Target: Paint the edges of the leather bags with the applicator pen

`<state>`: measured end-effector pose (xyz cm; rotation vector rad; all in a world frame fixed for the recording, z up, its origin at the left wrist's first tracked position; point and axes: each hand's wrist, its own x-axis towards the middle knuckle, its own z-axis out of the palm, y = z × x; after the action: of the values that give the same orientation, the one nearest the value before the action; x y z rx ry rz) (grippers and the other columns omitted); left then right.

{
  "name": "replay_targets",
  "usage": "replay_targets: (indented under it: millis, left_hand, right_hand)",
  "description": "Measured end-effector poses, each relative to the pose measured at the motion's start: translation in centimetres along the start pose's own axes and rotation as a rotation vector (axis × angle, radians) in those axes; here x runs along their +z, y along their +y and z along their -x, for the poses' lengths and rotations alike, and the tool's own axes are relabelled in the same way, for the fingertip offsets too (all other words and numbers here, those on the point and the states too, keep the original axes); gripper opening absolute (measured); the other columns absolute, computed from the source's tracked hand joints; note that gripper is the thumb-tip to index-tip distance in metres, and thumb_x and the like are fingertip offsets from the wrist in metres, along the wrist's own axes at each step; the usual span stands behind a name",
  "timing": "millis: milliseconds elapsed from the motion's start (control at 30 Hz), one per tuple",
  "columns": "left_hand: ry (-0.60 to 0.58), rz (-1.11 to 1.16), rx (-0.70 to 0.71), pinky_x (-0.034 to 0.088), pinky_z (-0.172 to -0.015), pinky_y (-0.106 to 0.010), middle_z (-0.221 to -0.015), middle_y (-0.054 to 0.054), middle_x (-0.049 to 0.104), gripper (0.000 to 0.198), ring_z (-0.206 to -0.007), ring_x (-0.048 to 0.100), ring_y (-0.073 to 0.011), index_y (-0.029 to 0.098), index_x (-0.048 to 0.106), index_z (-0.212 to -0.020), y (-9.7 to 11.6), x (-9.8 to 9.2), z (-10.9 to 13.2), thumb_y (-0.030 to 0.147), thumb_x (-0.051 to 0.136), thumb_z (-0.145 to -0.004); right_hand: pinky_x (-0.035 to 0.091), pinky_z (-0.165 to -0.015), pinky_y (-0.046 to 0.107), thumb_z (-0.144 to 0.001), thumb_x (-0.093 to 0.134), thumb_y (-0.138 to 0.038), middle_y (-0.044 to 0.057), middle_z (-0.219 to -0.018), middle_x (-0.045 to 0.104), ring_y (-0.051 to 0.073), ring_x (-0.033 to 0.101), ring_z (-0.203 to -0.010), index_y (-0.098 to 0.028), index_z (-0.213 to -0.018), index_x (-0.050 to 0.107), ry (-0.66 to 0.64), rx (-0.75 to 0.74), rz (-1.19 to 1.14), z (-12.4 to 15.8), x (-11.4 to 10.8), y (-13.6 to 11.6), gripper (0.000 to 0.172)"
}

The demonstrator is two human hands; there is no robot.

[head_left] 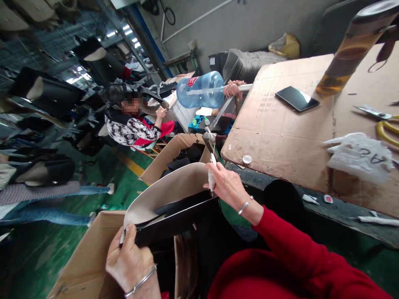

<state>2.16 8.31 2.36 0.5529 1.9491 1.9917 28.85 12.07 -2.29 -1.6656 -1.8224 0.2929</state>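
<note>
A black bag piece with a beige inner side (pixel 174 182) lies across my lap, its beige panel curving up behind a straight black edge. My left hand (pixel 131 259) is closed on its left corner, thumb on top. At the right corner, my right hand (pixel 229 187) pinches a slim tool wrapped in white (pixel 212 176), held upright against the piece's end. Whether those fingers also grip the piece itself is hard to see. Below the piece, an open cardboard box (pixel 84 253) stands by my left hand.
To my right is a cardboard-covered table (pixel 280 137) with a phone (pixel 297 99), a bottle of brown liquid (pixel 349 54), yellow-handled scissors (pixel 386 128) and a plastic bag (pixel 360 155). Ahead are a box of black pieces (pixel 162 160), a blue water jug (pixel 201 90) and a seated co-worker (pixel 132 128).
</note>
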Motion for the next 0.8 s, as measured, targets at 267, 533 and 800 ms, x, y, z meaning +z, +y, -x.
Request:
replay_targets:
  millis: [267, 533, 800]
  left_hand:
    - [0.027, -0.046, 0.013, 0.056, -0.073, -0.030, -0.088, -0.001, 0.071, 0.050, -0.075, 0.063, -0.0163, 0.014, 0.076, -0.105, -2.5, -2.5, 0.0, 0.037, 0.088, -0.062]
    - [0.007, -0.140, 0.091, 0.056, -0.079, -0.034, -0.090, -0.002, 0.071, 0.047, -0.080, 0.064, -0.0192, 0.016, 0.076, -0.103, -3.0, -3.5, 0.1, 0.043, 0.087, -0.066]
    - [-0.013, -0.124, 0.062, 0.054, -0.078, -0.030, -0.093, -0.002, 0.072, 0.048, -0.083, 0.064, -0.0180, 0.016, 0.075, -0.107, -3.3, -3.5, 0.2, 0.041, 0.087, -0.067]
  right_hand:
    - [0.044, -0.064, 0.026, -0.082, 0.084, -0.026, 0.004, -0.106, 0.058, 0.017, 0.062, -0.075, -0.025, -0.120, 0.050, -0.040, 0.004, -0.131, 0.1, 2.2, 0.1, 0.052]
    - [0.049, -0.070, 0.027, -0.077, 0.087, -0.021, 0.004, -0.109, 0.060, 0.017, 0.061, -0.082, -0.025, -0.118, 0.050, -0.060, -0.048, -0.300, 1.7, 2.4, 0.5, 0.055]
    - [0.050, -0.071, 0.029, -0.082, 0.083, -0.029, 0.004, -0.104, 0.065, 0.019, 0.063, -0.081, -0.024, -0.114, 0.055, -0.032, -0.014, -0.224, 1.6, 2.4, 0.3, 0.043]
